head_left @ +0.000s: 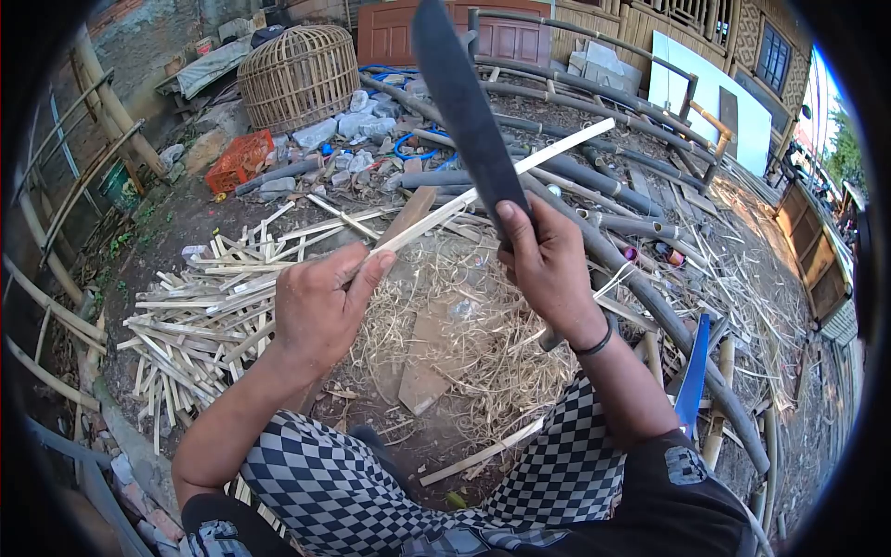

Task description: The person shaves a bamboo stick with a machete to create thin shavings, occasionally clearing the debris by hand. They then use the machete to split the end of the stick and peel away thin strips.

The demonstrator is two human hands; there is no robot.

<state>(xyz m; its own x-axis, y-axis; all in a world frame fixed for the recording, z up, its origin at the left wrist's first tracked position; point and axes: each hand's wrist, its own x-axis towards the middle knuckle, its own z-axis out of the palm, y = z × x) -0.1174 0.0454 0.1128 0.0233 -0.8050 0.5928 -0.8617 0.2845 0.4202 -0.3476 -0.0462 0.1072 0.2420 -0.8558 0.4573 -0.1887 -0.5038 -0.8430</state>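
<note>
In the middle of the view my left hand point(325, 302) is closed round the lower end of a pale split bamboo strip point(427, 223), which slants up to the right. My right hand point(548, 265) grips a large dark-bladed knife point(464, 111) near the lower end of its blade, its handle hidden in the fist. The blade points up and slightly left and crosses in front of the strip. Beneath the strip, a brown board point(408, 215) slants near my left hand. Curled shavings point(510, 343) cover the ground between my knees.
Cut strips point(200, 316) lie heaped at the left. Behind are an orange crate point(239, 162), a woven bamboo cage point(299, 79) and rubble. Long bamboo poles point(650, 176) cross the right side, where a blue saw point(692, 376) stands near my right forearm.
</note>
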